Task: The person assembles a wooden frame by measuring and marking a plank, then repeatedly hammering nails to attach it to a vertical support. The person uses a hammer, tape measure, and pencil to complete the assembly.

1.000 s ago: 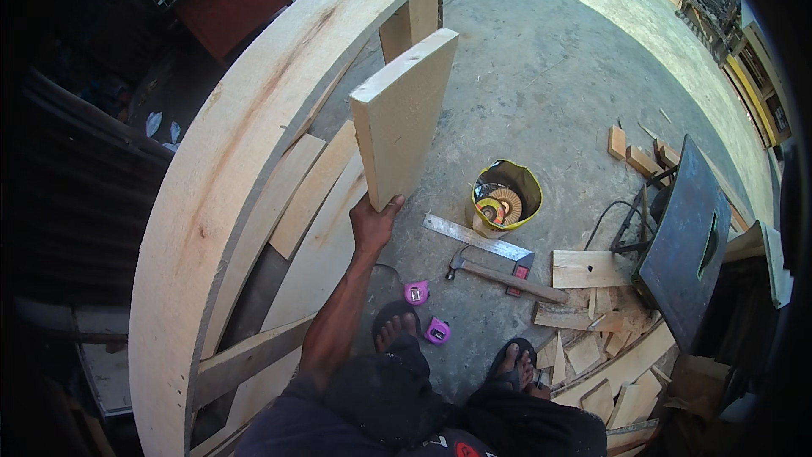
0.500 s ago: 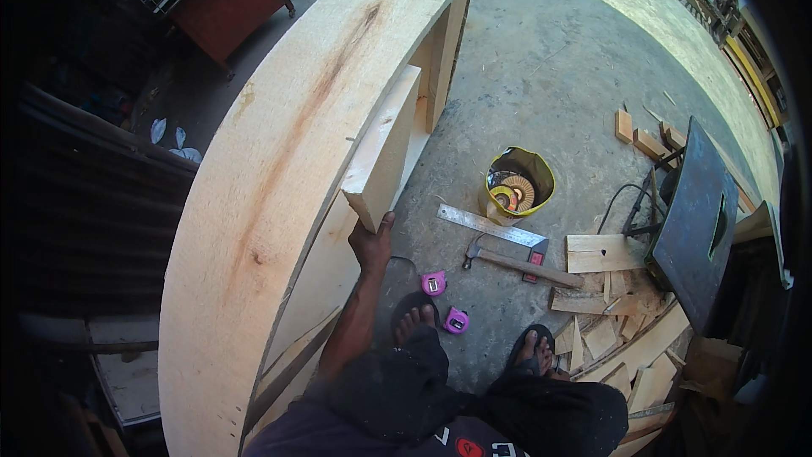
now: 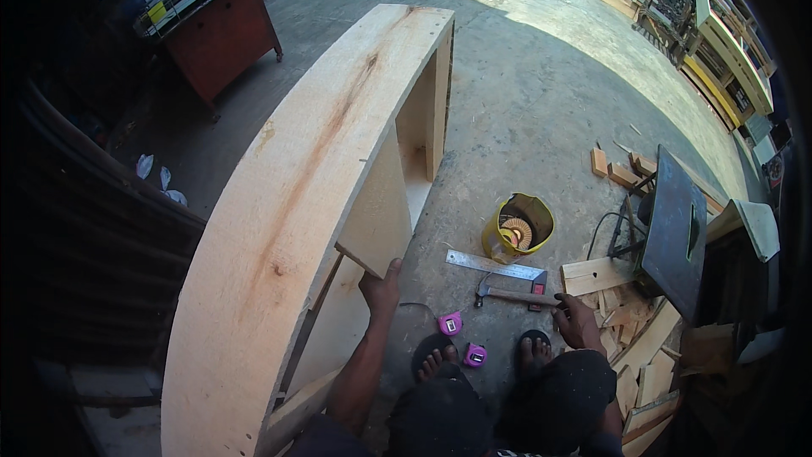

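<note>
My left hand [image 3: 381, 289] grips the lower near corner of a pale wooden board [image 3: 377, 207]. That board stands inside a large wooden frame [image 3: 292, 203] with a curved upper face, its top edge hidden under that face. On the right, my right hand [image 3: 580, 323] is closed round the handle end of a claw hammer [image 3: 518, 296], which lies low at the floor. Just behind the hammer lies a steel try square [image 3: 492, 266] with a dark stock. Two pink tape measures [image 3: 451, 323] rest on the concrete near my feet.
A yellow bucket [image 3: 541, 241] holding abrasive discs stands beyond the square. To the right, a dark metal-topped stand [image 3: 668, 228] rises over wood offcuts [image 3: 647, 338]. A red cabinet [image 3: 224, 42] on wheels stands far left. Stacked timber furniture [image 3: 727, 42] lines the far right.
The board has gone from sticking out of the frame to sitting inside it, under the curved face. My right hand has come into view and taken the hammer's handle. The view has tilted up.
</note>
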A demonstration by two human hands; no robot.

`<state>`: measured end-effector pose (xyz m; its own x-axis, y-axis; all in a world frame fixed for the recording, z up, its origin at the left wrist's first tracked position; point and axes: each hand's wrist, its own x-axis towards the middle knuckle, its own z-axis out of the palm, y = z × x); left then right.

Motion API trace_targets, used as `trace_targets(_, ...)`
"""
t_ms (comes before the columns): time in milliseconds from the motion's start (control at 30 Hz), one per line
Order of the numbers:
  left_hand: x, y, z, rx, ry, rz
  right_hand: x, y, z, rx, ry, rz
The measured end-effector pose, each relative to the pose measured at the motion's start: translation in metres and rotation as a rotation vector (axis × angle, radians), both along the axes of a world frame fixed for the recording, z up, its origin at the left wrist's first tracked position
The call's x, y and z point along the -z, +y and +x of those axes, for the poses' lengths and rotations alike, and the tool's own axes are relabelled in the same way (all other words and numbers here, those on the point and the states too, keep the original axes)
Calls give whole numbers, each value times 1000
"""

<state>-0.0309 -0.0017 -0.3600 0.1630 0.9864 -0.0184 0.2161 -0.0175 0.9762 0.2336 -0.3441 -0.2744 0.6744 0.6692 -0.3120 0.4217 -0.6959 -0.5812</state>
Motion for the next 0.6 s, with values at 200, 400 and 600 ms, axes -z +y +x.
trace_targets(200, -6, 11, 0, -24, 17, -5, 37, 55, 5, -313, -218, -113)
trace_targets(400, -14, 9, -1, -5, 40, -70, 40, 89, 3, -490, 92, -31)
trace_targets(600, -11, 14, -5, -26, 9, -5, -85, 247, 15, -568, 253, 499)
